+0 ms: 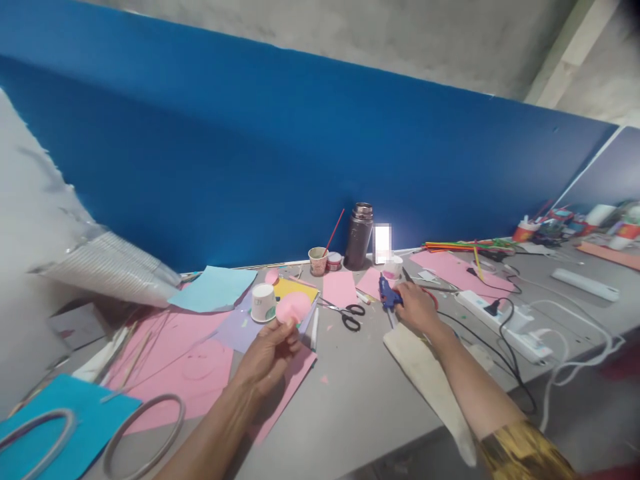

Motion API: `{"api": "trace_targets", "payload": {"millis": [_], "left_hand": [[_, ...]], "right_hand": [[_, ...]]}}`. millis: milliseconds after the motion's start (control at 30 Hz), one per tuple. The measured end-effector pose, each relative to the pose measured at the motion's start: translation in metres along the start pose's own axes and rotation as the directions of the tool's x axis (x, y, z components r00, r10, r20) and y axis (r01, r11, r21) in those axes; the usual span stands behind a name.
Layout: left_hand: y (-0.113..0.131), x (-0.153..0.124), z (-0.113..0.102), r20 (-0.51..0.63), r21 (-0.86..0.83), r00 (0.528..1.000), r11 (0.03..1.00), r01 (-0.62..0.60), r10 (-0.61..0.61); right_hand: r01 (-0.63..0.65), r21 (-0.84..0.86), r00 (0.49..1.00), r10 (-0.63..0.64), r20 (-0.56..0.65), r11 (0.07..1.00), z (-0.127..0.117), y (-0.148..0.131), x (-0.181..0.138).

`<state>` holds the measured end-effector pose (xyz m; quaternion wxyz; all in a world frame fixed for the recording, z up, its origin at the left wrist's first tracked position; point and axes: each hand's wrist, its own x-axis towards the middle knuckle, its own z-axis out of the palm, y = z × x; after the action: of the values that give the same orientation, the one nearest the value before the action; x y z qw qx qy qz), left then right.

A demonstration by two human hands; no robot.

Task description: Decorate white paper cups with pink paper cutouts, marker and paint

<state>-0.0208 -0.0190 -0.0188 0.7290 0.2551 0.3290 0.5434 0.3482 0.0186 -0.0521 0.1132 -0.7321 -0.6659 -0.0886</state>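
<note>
My left hand (270, 353) pinches the edge of a pink paper circle (294, 306) between thumb and fingers. Just behind the circle, an upside-down white paper cup (262, 303) sits on lilac paper (235, 331). A blue hot glue gun (388, 293) is gripped in my right hand (419, 308), its nose toward the back of the table; the palm hides part of its handle. Between my hands lie black-handled scissors (353, 319). A white paper cup (393, 267) stands beyond the glue gun.
A dark metal flask (359, 237) and a paper cup with a red stick (319, 261) stand by the blue partition (280, 153). To the right is a white power strip (503, 327) with trailing cables. Pink sheets (180, 360) and a cream cloth-like piece (430, 380) cover parts of the table.
</note>
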Motion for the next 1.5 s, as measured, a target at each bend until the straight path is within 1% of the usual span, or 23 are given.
{"api": "trace_targets", "payload": {"millis": [33,100,167,200,267,300,333,400,433,467,567,667,733,867,967,1100,1167,1267,1367,1500], "left_hand": [[0.000,0.000,0.000,0.000,-0.005,1.000,1.000,-0.001,0.001],[0.001,0.000,0.001,0.008,-0.016,1.000,1.000,0.004,-0.003],[0.001,-0.002,0.002,0.017,-0.029,1.000,1.000,0.003,-0.002],[0.002,-0.003,0.003,0.021,-0.038,1.000,0.999,0.004,-0.003],[0.003,-0.005,0.005,0.026,-0.060,1.000,0.998,0.007,-0.005],[0.003,-0.006,0.006,0.032,-0.075,0.999,0.997,0.010,-0.008],[0.003,-0.007,0.007,0.039,-0.089,0.999,0.996,0.014,-0.011],[0.002,-0.009,0.008,0.065,-0.104,0.998,0.994,0.032,-0.025],[0.002,-0.010,0.009,0.081,-0.110,0.996,0.993,0.042,-0.033],[0.001,-0.011,0.010,0.096,-0.114,0.994,0.992,0.053,-0.042],[-0.002,-0.015,0.011,0.126,-0.118,0.990,0.990,0.079,-0.064],[-0.006,-0.018,0.012,0.162,-0.117,0.983,0.988,0.102,-0.083],[-0.009,-0.018,0.013,0.202,-0.118,0.975,0.986,0.116,-0.091],[-0.012,-0.019,0.013,0.248,-0.098,0.964,0.988,0.120,-0.093],[-0.013,-0.020,0.012,0.259,-0.094,0.962,0.989,0.116,-0.088],[-0.013,-0.019,0.011,0.249,-0.095,0.964,0.988,0.119,-0.092],[-0.013,-0.019,0.011,0.247,-0.092,0.964,0.988,0.128,-0.102],[-0.013,-0.018,0.011,0.250,-0.068,0.961,0.988,0.137,-0.116],[-0.014,-0.018,0.010,0.258,-0.040,0.957,0.988,0.148,-0.133],[-0.016,-0.017,0.008,0.270,-0.036,0.952,0.987,0.159,-0.144]], "right_hand": [[0.009,0.058,0.999,-0.006,-0.042,0.998,-0.001,0.002,0.000],[0.033,0.231,0.991,-0.001,-0.137,0.972,-0.006,0.005,0.000],[0.051,0.413,0.979,0.036,-0.200,0.909,-0.016,0.004,-0.003],[0.056,0.460,0.978,0.045,-0.206,0.886,-0.023,0.001,-0.007],[0.107,0.598,0.965,0.061,-0.253,0.795,-0.040,-0.010,-0.019],[0.182,0.626,0.956,0.014,-0.295,0.758,-0.049,-0.018,-0.028],[0.280,0.643,0.938,-0.059,-0.342,0.713,-0.058,-0.027,-0.038],[0.407,0.707,0.913,-0.248,-0.323,0.578,-0.073,-0.047,-0.060],[0.436,0.746,0.898,-0.302,-0.320,0.503,-0.079,-0.057,-0.069],[0.456,0.765,0.882,-0.344,-0.321,0.456,-0.083,-0.067,-0.078],[0.532,0.763,0.817,-0.459,-0.349,0.367,-0.087,-0.089,-0.092],[0.592,0.748,0.739,-0.571,-0.357,0.299,-0.088,-0.100,-0.094],[0.604,0.744,0.719,-0.599,-0.353,0.286,-0.087,-0.104,-0.093],[0.590,0.752,0.740,-0.569,-0.357,0.295,-0.085,-0.107,-0.094],[0.585,0.747,0.745,-0.573,-0.342,0.315,-0.085,-0.110,-0.094],[0.621,0.717,0.712,-0.611,-0.346,0.317,-0.087,-0.112,-0.093],[0.637,0.704,0.703,-0.613,-0.362,0.315,-0.087,-0.112,-0.093],[0.638,0.699,0.712,-0.591,-0.379,0.322,-0.085,-0.111,-0.093],[0.619,0.712,0.726,-0.589,-0.357,0.332,-0.085,-0.111,-0.094],[0.611,0.715,0.720,-0.614,-0.324,0.339,-0.087,-0.111,-0.093]]}}
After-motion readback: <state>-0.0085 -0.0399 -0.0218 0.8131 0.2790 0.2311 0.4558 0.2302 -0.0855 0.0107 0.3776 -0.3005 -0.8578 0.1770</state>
